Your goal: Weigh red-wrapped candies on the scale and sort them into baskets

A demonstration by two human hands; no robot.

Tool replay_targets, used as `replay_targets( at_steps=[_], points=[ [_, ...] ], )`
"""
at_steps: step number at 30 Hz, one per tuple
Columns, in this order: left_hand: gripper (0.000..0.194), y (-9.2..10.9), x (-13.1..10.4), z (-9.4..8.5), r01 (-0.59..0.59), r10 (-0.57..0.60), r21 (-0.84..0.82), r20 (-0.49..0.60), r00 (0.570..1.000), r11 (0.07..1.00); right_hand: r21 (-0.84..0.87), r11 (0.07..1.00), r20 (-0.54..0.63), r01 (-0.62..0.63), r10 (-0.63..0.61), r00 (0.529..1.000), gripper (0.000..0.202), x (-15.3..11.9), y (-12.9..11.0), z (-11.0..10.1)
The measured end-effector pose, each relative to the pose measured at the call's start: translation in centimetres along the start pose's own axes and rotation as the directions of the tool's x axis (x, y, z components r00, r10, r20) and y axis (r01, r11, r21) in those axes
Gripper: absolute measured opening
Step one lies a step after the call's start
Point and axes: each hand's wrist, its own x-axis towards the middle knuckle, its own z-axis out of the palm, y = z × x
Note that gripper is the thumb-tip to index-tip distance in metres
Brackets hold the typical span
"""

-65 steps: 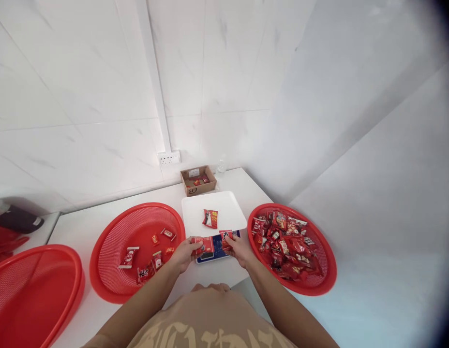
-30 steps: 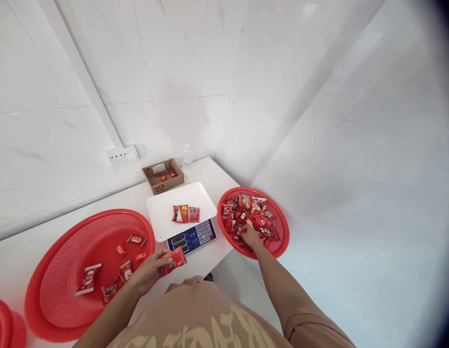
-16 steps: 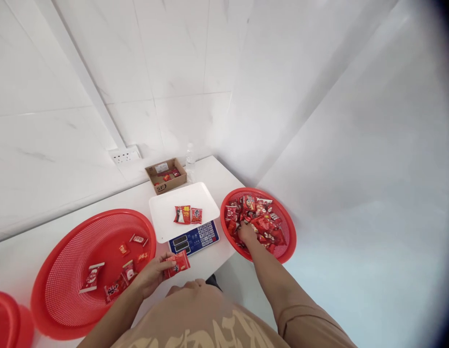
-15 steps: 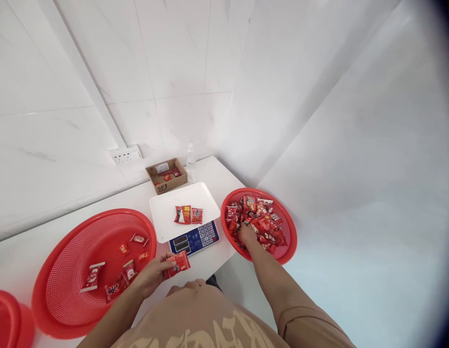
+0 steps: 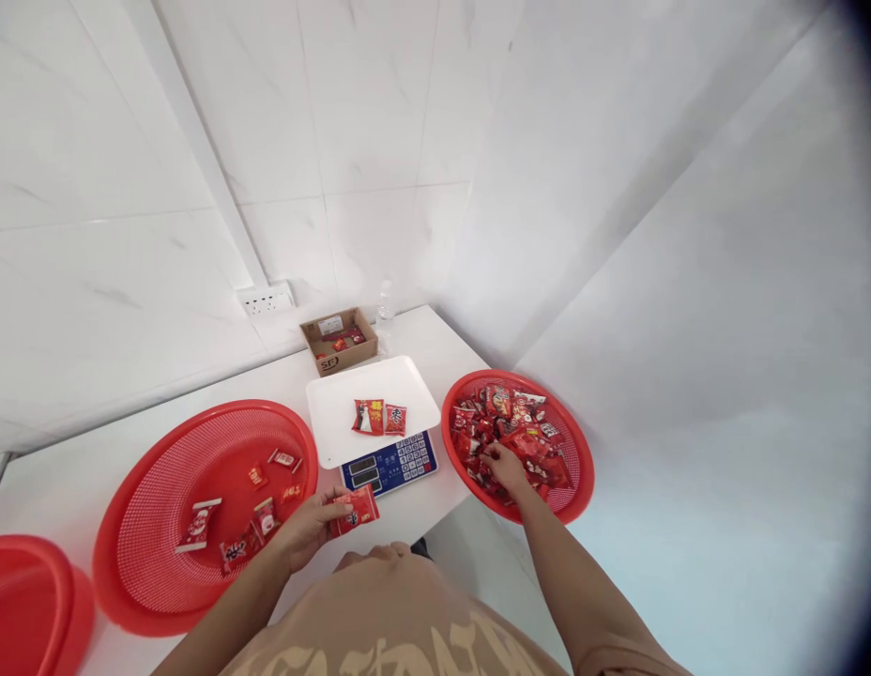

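Between the thumb and fingers of my left hand [image 5: 314, 529] is a red snack packet [image 5: 357, 512], held in front of the scale. My right hand [image 5: 507, 469] reaches into the right red basket [image 5: 582, 469], its fingers drawn together over a heap of red snack packets [image 5: 524, 432]. Whether anything is in those fingers is too small to tell. Two packets, a red and yellow one [image 5: 369, 417] and a smaller red one [image 5: 395, 420], lie side by side on the white tray [image 5: 333, 441] of the blue-panelled scale [image 5: 389, 463].
At left, a large red basket [image 5: 146, 507] holds several scattered packets. Another red container [image 5: 73, 610] stands at the lower left. Behind the scale are a small cardboard box [image 5: 355, 357] with red packets and a clear bottle [image 5: 385, 302]. A wall socket [image 5: 267, 299] sits above the table.
The view has shifted, so things sit slightly further right. My right hand has lifted a little out of the heap, showing more of its fingers. My left hand keeps its packet.
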Motion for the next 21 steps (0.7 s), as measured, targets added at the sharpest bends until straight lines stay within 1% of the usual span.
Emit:
replay_targets(
  at_steps=[2, 4, 8, 11, 14, 16, 19, 21],
  points=[
    [0.036, 0.0, 0.0, -0.1, -0.003, 0.003, 0.002, -0.003, 1.0, 1.0, 0.24, 0.97, -0.063, 0.035, -0.02, 0.998, 0.021, -0.5, -0.1, -0.7],
    [0.035, 0.0, 0.0, -0.1, 0.002, -0.002, 0.012, -0.001, 1.0, 1.0, 0.435, 0.898, -0.116, 0.072, -0.024, 0.993, 0.025, -0.9, -0.5, -1.6],
    [0.034, 0.0, -0.1, -0.1, 0.013, -0.013, 0.022, 0.025, 1.0, 1.0, 0.559, 0.824, -0.166, 0.089, 0.006, 0.986, 0.031, -1.7, -2.0, -3.7],
    [0.035, 0.0, -0.2, 0.0, 0.012, -0.013, 0.022, 0.031, 0.999, 1.0, 0.626, 0.771, -0.19, 0.116, 0.007, 0.982, 0.032, -2.2, -3.7, -5.0],
    [0.036, 0.0, -0.4, 0.0, 0.012, -0.012, 0.023, 0.005, 1.0, 1.0, 0.723, 0.677, -0.13, 0.139, -0.064, 0.989, 0.033, -2.2, -6.2, -5.4],
    [0.036, -0.1, -0.5, 0.0, 0.002, -0.002, 0.011, -0.004, 1.0, 1.0, 0.783, 0.608, -0.061, 0.132, -0.136, 0.989, 0.033, -1.9, -8.4, -4.9],
    [0.035, -0.1, -0.6, -0.1, -0.024, 0.024, -0.014, -0.005, 1.0, 1.0, 0.839, 0.533, 0.044, 0.112, -0.271, 0.962, 0.034, -1.1, -12.3, -3.1],
    [0.035, -0.1, -0.8, -0.2, -0.043, 0.043, -0.023, -0.002, 0.999, 0.999, 0.856, 0.513, 0.128, 0.068, -0.338, 0.932, 0.033, -0.6, -14.9, -1.4]
  ],
)
